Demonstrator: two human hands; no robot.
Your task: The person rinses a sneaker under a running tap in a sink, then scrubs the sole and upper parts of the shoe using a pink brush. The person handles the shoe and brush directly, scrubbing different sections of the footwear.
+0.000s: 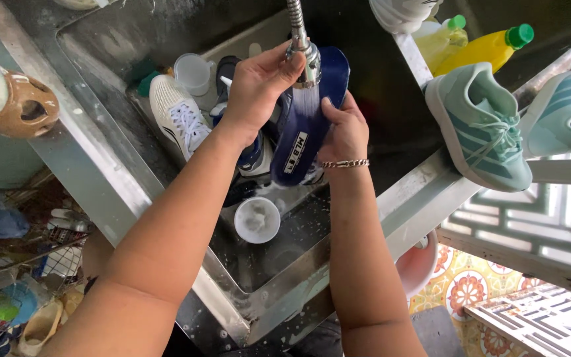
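A: Right, what do the hands have?

B: I see the left hand (257, 84) wrapped around the ribbed metal spray head of a flexible tap hose (304, 51), fingers closed on it. Water runs down onto a dark blue shoe insole (306, 125). The right hand (345, 127) grips that insole at its right edge, thumb on the face, fingers behind; a chain bracelet (345, 163) sits on the wrist.

A: Where is the insole?

B: Upright, tilted slightly, held over the steel sink (100, 158), just below the spray head.

A: What lies under it?

B: A white lace-up sneaker (178, 114) on its side at the left, a dark blue shoe (252, 155) partly hidden by the forearm, a small white round cup of suds (257, 219) on the sink floor.

A: And the ledge?

B: Two mint-green striped sneakers (480, 125) propped on the right rim, two yellow bottles with green caps (487, 46) behind them.
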